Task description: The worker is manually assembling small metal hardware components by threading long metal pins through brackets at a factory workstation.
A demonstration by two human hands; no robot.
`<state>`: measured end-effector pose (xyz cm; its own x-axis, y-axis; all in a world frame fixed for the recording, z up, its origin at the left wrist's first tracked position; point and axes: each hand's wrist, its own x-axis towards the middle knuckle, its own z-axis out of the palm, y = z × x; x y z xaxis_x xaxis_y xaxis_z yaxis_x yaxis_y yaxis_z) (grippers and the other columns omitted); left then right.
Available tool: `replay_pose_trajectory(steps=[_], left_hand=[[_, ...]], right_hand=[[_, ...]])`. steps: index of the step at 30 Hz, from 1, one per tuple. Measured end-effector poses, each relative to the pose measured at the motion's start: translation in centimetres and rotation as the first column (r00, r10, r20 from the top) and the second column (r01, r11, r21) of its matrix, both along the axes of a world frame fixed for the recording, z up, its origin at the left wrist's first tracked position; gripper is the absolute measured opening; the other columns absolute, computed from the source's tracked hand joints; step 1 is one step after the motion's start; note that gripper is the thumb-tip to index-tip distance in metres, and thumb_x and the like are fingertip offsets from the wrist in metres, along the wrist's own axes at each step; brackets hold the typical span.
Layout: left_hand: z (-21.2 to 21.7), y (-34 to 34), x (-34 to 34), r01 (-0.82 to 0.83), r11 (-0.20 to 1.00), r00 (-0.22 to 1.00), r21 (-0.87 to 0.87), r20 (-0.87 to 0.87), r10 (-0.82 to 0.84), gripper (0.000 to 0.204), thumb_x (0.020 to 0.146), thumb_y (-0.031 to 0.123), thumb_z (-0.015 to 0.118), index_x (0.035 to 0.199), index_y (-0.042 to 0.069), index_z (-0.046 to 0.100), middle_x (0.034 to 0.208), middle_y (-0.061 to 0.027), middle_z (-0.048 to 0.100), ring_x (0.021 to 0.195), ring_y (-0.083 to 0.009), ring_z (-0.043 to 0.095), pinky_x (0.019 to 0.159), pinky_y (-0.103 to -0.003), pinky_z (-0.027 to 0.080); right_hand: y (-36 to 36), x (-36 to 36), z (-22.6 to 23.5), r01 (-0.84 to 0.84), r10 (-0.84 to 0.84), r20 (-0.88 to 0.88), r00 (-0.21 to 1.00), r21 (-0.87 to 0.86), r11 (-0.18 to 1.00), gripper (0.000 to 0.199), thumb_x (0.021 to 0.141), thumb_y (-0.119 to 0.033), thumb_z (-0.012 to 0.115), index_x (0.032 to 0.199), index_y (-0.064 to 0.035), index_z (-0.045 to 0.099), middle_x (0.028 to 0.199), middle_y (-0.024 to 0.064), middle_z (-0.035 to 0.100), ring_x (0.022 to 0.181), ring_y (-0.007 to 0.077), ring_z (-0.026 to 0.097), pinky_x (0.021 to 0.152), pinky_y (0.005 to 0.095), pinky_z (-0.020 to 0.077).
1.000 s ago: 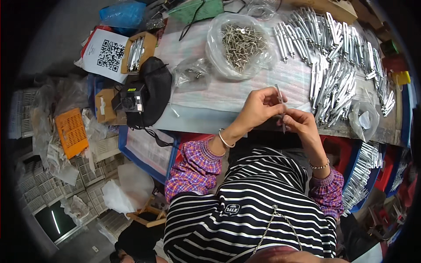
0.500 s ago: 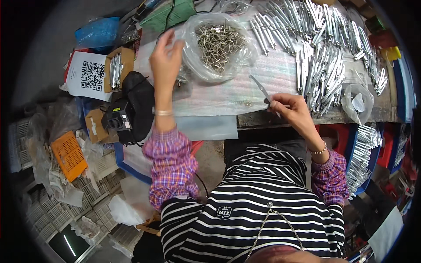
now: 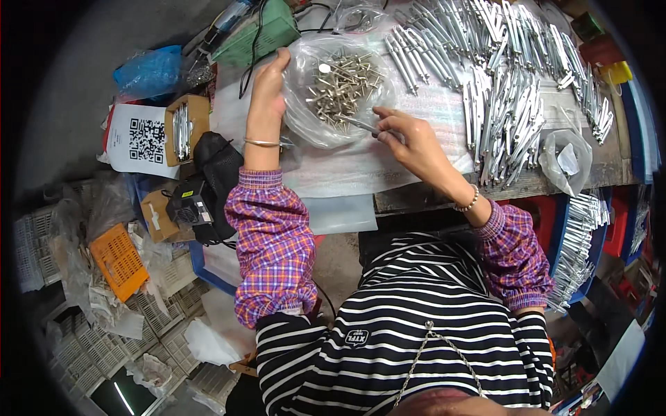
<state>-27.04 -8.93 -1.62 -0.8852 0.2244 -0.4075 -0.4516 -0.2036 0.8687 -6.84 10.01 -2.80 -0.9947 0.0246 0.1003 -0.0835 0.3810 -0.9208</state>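
My left hand (image 3: 268,97) rests on the left edge of a clear plastic bag (image 3: 305,121) filled with small metal bolts (image 3: 343,87), fingers on the plastic. My right hand (image 3: 409,142) pinches a thin metal rod (image 3: 361,125) whose tip points left into the bag's opening. Both forearms wear purple plaid sleeves. The bag lies on a sheet of white foam (image 3: 361,170) covering the workbench.
A large heap of long shiny metal parts (image 3: 506,90) covers the right of the bench, with a small plastic bag (image 3: 565,159) beside it. At left sit a cardboard box of metal pieces (image 3: 184,128), a black pouch (image 3: 218,173), an orange crate (image 3: 121,260) and white crates on the floor.
My hands parted from in front of my chest. The left hand reached up to the bag of bolts, and the right hand carried the thin rod to the bag's opening.
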Motion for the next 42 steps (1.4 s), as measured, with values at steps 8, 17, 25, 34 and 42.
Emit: replay_pose_trajectory(steps=[8,17,25,34,42], left_hand=[[-3.0,-0.1,-1.2,-0.033,0.797,0.899,-0.603,-0.365,-0.24,0.02,0.082,0.022,0.063,0.087,0.003,0.063,0.079,-0.0069,0.065,0.067,-0.016,0.06,0.06,-0.028,0.045],[-1.1,-1.6,0.4,-0.17,0.466,0.563,-0.868,-0.474,-0.677,0.027,0.079,0.027,0.063,0.085,0.002,0.068,0.07,-0.0034,0.065,0.064,-0.0077,0.056,0.06,-0.024,0.044],[-2.1,-1.3,-1.0,0.04,0.768,0.897,-0.639,-0.316,-0.31,0.02,0.074,0.015,0.067,0.082,-0.003,0.069,0.07,0.0,0.064,0.061,-0.0073,0.055,0.056,-0.023,0.042],[-3.5,-1.5,-1.9,-0.106,0.725,0.886,-0.68,-0.396,-0.242,0.018,0.075,0.016,0.067,0.085,0.001,0.068,0.073,0.0007,0.064,0.065,-0.0066,0.056,0.06,-0.021,0.042],[-0.3,-4.0,2.2,-0.407,0.712,0.586,-0.572,-0.762,-0.276,0.016,0.078,0.017,0.065,0.089,0.007,0.068,0.078,-0.0019,0.066,0.07,-0.0059,0.058,0.061,-0.021,0.045]], right_hand=[[-0.5,-0.3,-0.2,-0.033,0.033,-0.043,0.999,-0.007,0.999,0.013,0.077,0.0,0.059,0.089,0.004,0.06,0.118,0.0139,0.057,0.1,0.0301,0.059,0.08,0.0322,0.0475],[-0.1,0.0,-0.2,-0.045,0.045,0.016,0.999,-0.029,0.999,0.013,0.077,0.0,0.059,0.09,0.0038,0.06,0.119,0.0125,0.057,0.096,0.0291,0.061,0.078,0.032,0.0482],[0.6,-0.5,0.5,-0.024,0.04,-0.145,0.989,0.107,0.994,0.01,0.077,-0.002,0.06,0.085,0.0024,0.061,0.12,0.0093,0.057,0.087,0.0283,0.06,0.072,0.0335,0.0491],[1.6,-0.9,-1.0,-0.077,0.133,-0.125,0.983,0.377,0.923,0.011,0.074,-0.005,0.059,0.083,0.0013,0.062,0.118,0.0063,0.057,0.084,0.029,0.058,0.075,0.0366,0.0479],[2.3,1.6,0.4,-0.079,0.081,-0.016,0.997,0.084,0.993,0.013,0.081,-0.004,0.057,0.091,0.0032,0.062,0.103,0.0073,0.064,0.075,0.0158,0.059,0.066,0.0251,0.046]])
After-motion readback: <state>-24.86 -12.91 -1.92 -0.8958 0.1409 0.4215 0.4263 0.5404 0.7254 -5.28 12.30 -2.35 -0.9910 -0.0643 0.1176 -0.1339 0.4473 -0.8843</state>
